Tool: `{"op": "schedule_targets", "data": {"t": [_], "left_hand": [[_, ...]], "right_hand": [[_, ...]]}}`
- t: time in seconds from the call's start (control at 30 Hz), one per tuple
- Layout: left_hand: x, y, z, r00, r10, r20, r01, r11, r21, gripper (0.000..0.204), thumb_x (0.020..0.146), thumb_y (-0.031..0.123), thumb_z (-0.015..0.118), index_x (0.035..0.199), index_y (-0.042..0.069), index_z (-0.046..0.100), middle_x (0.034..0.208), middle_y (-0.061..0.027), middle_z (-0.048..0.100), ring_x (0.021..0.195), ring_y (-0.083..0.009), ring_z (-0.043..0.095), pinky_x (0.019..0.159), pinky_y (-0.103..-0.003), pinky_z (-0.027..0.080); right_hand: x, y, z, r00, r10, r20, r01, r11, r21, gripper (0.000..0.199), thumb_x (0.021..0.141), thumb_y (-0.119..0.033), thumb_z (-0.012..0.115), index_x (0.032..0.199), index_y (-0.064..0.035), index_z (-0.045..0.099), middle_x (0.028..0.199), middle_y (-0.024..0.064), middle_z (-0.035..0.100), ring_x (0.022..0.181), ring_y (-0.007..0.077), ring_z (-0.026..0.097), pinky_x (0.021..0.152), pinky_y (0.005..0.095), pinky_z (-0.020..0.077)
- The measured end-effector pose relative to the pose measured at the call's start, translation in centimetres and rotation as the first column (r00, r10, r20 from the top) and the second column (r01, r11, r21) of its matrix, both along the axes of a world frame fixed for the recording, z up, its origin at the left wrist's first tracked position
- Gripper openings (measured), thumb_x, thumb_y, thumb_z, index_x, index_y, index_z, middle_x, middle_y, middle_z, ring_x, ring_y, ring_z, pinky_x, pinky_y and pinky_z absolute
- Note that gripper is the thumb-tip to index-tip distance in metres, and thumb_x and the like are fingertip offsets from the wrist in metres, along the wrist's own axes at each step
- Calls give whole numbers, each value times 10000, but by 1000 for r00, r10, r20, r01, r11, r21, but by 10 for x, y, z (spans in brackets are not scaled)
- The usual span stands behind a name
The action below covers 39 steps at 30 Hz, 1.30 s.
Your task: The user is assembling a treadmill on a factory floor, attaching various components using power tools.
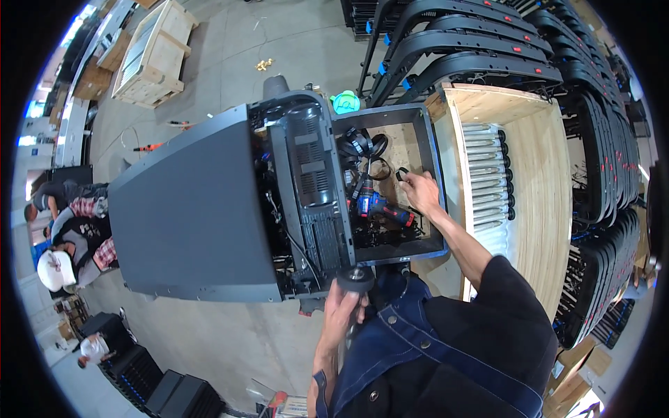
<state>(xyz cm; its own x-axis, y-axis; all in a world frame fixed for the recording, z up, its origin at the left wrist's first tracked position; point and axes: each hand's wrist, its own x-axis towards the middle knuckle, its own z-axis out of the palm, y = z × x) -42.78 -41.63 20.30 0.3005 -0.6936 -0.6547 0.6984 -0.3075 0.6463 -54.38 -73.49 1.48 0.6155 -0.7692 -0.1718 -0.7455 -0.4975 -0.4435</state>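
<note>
We see a dark-framed open tray with black coiled bands on its far left and a blue-and-black power drill nearer to us. To its right, our pale wooden crate carries a row of metal tubes. On our grey floor, far left, stand a slatted wooden crate and, right of it, small gold-coloured pieces.

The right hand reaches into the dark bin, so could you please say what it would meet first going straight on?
The right hand would probably meet the black loops in the bin first, beyond the small dark band that it seems to touch; depth is unclear.
</note>
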Motion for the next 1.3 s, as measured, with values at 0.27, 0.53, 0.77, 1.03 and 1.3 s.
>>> {"op": "schedule_targets", "data": {"t": [0.27,0.53,0.77,1.03,1.3], "left_hand": [[-3,-4,2,971,-183,153,198,977,-86,740,1017,339,597,1574,54,202,870,-70,594,598,-96,514,522,-236,427],[-22,57,-5,955,-166,246,209,965,-158,737,998,294,632,1565,81,213,850,-67,574,625,-99,516,519,-250,416],[-23,111,-3,960,61,272,33,943,-331,666,1009,204,611,1565,126,252,836,-56,575,592,-94,509,496,-244,414],[5,105,14,994,88,71,-53,917,-396,627,998,355,659,1480,121,334,794,-70,591,546,-106,527,444,-252,423],[91,-6,26,816,-183,549,252,966,-53,576,947,405,687,1356,65,466,801,-105,634,560,-192,612,486,-347,485]], "right_hand": [[-15,102,183,769,-314,556,-344,530,775,316,1015,-253,652,1146,32,692,895,40,647,814,116,636,831,298,563],[-13,169,219,834,-30,551,-478,460,748,316,1009,-278,664,1125,11,716,853,7,631,814,96,606,747,269,517],[-5,246,265,603,593,534,-745,658,111,237,879,-192,759,1030,-16,710,775,105,606,764,256,590,730,364,459],[-4,246,208,804,200,561,-451,819,355,450,833,-261,828,1145,-49,583,877,59,603,770,185,583,694,342,472],[90,158,228,667,516,537,-668,734,124,832,719,-243,872,1442,-68,499,1385,175,568,1267,348,566,1069,426,460]]}}
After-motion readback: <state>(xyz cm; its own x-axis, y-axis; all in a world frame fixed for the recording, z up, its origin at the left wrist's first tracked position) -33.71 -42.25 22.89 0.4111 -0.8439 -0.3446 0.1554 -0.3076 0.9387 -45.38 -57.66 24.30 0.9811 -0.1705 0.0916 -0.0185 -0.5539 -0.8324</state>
